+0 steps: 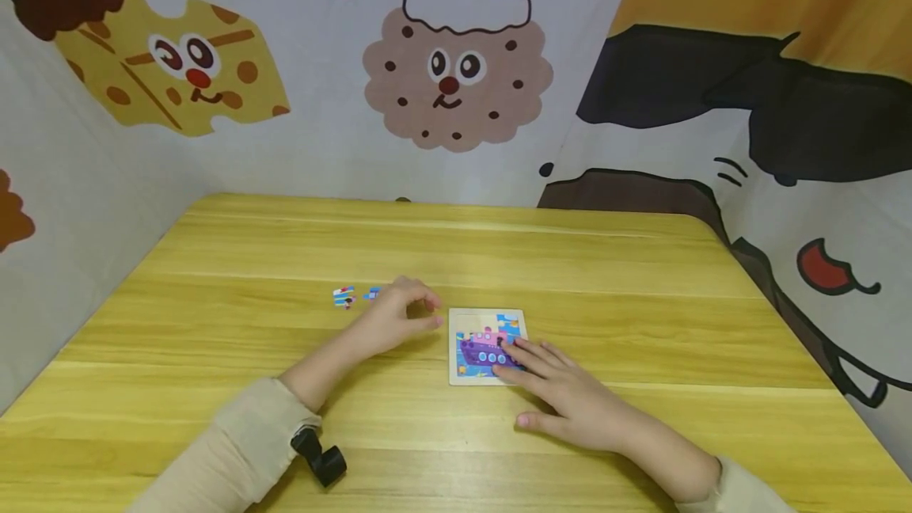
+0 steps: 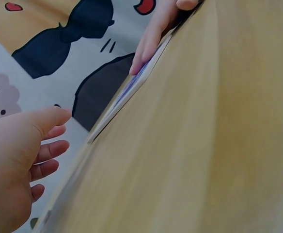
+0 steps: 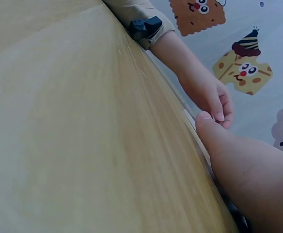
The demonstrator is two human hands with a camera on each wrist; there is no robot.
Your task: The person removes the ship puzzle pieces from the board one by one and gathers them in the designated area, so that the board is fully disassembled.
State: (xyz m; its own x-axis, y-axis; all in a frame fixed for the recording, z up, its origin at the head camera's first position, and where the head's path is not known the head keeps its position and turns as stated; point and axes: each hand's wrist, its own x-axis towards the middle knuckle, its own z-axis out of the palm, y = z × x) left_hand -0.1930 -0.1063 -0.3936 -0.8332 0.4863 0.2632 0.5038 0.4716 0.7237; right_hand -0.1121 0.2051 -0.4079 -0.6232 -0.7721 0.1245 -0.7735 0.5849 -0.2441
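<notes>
A small square jigsaw puzzle in a pale tray [image 1: 453, 355] lies flat on the table. Its picture is a purple and pink ship on blue, with bare wood showing along the upper left. Fingers of my right hand [image 1: 566, 398] rest spread and nearly straight on the puzzle's right side, hiding part of it; the thumb lies off the tray. My left hand [image 1: 395, 315] hovers just left of the tray, its fingers loosely bent and the thumb apart. Nothing shows between them in the left wrist view, where the tray's edge [image 2: 117, 113] lies beyond the hand.
Loose puzzle pieces [image 1: 344, 298] lie left of the tray, and another piece [image 1: 372, 293] is partly behind my left hand. A black wrist camera [image 1: 318, 457] is strapped at the left sleeve. The wooden table [image 1: 456, 450] meets a cartoon-printed cloth [image 1: 313, 157] behind it.
</notes>
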